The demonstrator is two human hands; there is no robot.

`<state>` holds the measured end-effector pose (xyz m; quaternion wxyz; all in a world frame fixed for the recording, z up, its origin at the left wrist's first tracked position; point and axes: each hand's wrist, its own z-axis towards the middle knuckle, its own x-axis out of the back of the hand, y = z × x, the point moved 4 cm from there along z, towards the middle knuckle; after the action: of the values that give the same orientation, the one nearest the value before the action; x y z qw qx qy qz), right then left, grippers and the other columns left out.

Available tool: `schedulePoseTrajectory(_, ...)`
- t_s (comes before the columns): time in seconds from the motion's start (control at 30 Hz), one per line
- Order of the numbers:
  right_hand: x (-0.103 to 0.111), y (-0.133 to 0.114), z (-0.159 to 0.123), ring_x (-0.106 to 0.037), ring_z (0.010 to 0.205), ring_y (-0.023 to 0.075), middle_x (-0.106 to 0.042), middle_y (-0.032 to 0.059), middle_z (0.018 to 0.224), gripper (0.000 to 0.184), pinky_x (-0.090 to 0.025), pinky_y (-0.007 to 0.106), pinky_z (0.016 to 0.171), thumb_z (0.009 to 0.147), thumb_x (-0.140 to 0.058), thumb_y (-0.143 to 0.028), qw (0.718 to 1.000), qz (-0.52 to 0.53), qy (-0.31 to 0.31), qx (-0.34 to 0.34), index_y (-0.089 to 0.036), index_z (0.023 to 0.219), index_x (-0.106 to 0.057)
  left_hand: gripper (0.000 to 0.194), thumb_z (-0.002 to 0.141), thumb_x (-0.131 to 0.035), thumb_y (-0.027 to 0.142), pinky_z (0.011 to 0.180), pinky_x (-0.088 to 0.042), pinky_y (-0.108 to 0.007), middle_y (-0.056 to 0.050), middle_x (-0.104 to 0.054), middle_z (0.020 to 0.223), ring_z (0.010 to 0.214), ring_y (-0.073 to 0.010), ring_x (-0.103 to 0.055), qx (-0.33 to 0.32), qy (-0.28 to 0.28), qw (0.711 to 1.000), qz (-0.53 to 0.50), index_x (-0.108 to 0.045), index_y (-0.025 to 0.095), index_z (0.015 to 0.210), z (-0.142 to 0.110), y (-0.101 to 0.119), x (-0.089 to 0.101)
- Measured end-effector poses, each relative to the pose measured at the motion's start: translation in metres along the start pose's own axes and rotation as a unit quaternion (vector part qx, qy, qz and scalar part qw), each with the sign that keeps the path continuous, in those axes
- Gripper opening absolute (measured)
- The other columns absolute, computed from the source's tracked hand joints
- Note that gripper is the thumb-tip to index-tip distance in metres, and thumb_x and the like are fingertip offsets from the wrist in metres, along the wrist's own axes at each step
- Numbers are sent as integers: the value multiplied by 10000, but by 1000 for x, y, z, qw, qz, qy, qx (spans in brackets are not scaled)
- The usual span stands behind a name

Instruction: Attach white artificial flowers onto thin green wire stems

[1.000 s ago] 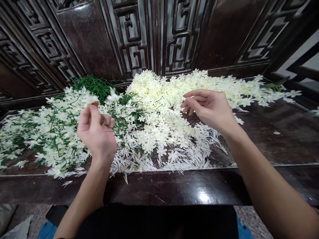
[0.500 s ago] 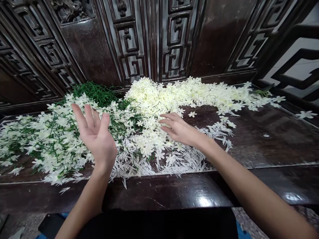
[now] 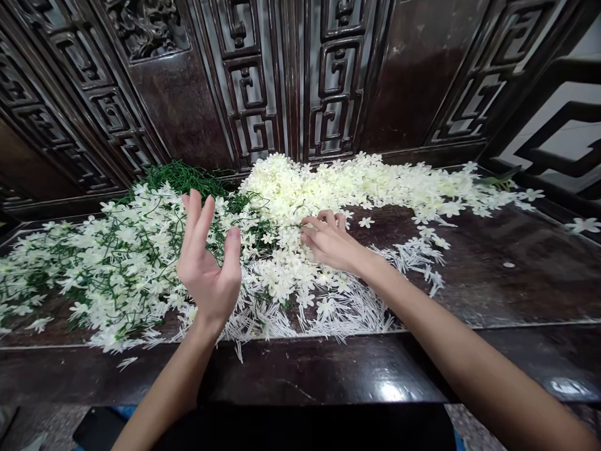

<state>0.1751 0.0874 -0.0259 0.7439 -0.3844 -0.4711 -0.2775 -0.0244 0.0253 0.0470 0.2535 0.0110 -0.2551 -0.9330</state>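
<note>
My left hand (image 3: 211, 257) is raised above the pile of white artificial flowers with green stems (image 3: 126, 250). Its fingers are stretched out and the thumb stands apart, with nothing in the palm. My right hand (image 3: 332, 243) reaches down at the edge of the cream artificial flower heads (image 3: 286, 194). Thumb and index finger come together at the blossoms there, while the other fingers curl above; whatever lies between the tips is too small to make out. Below both hands, thin white stem pieces (image 3: 357, 307) are strewn among loose blossoms.
Everything lies on a dark polished wooden bench (image 3: 493, 275) with a carved lattice back (image 3: 291, 81). A tangle of bare green stems (image 3: 181, 176) sits against the back. One loose blossom (image 3: 583, 225) lies at the far right. A dark phone-like object (image 3: 98, 429) is below the front edge.
My left hand has moved right and turned, its fingers still spread. My right hand's fingers have curled in at the cream blossoms. The view has shifted slightly.
</note>
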Motion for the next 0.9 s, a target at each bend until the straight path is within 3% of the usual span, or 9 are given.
schedulePoseTrajectory(0.1,13,7,-2,-413,1171,392,-595,113,1160,286,-319,642,966,900,-428,-259,998,1,53,-29,-196,997,-690,514,795,-636,41,1125,-358,-532,-27,-562,1337,1319,-259,-433,8,-7,1000,-16,-563,260,1254,-2,-1,-1)
schedulePoseTrajectory(0.2,34,15,-7,-507,1101,320,-646,84,1065,245,-386,593,966,870,-483,-195,981,80,161,-69,-229,987,-695,488,791,-642,44,1082,-422,-502,-42,-607,1277,1246,-248,-520,14,-21,999,-22,-580,242,1232,-3,-2,-2)
schedulePoseTrajectory(0.27,47,20,-13,-596,1000,257,-671,77,1018,197,-473,523,927,842,-544,-187,950,191,226,-103,-211,957,-703,445,797,-635,45,1032,-482,-460,-50,-648,1198,1157,-225,-590,30,-31,998,-39,-602,231,1200,-4,-2,-3)
schedulePoseTrajectory(0.33,54,23,-18,-644,921,222,-689,74,979,154,-528,478,876,800,-630,-214,908,305,247,-146,-194,930,-710,388,813,-610,42,947,-551,-400,-55,-682,1095,1039,-191,-649,55,-51,995,-65,-625,215,1160,-5,-2,-6)
schedulePoseTrajectory(0.47,51,12,-18,-691,804,183,-720,58,927,169,-540,453,878,716,-743,-230,861,458,140,-171,-192,880,-724,328,817,-606,55,839,-602,-327,-73,-689,1025,928,-160,-671,113,-160,975,-102,-635,182,1118,-12,-5,-20)
schedulePoseTrajectory(0.6,41,-10,-15,-701,829,180,-725,52,924,185,-547,441,878,718,-753,-248,830,532,86,-144,-205,895,-724,476,739,-723,123,799,-613,-345,-73,-687,968,855,-170,-672,160,-283,938,-124,-583,184,1189,-26,-6,-36)
schedulePoseTrajectory(0.67,35,-20,-14,-701,843,183,-724,61,937,202,-556,434,859,727,-745,-240,825,546,64,-132,-199,924,-724,440,732,-736,138,781,-615,-347,-58,-692,904,819,-167,-674,178,-278,931,-156,-603,188,1149,-29,-6,-38)
schedulePoseTrajectory(0.8,27,-35,-14,-683,884,188,-711,76,975,236,-564,418,829,767,-707,-253,837,541,25,-82,-183,993,-717,226,758,-713,138,744,-611,-316,-51,-703,853,790,-153,-678,201,-216,940,-169,-666,171,976,-27,-4,-34)
schedulePoseTrajectory(0.9,24,-41,-14,-664,919,184,-691,78,1024,236,-555,419,845,786,-685,-266,851,520,23,-60,-186,1006,-712,206,740,-732,136,728,-604,-289,-37,-700,829,763,-140,-678,207,-218,939,-170,-666,170,932,-25,-2,-33)
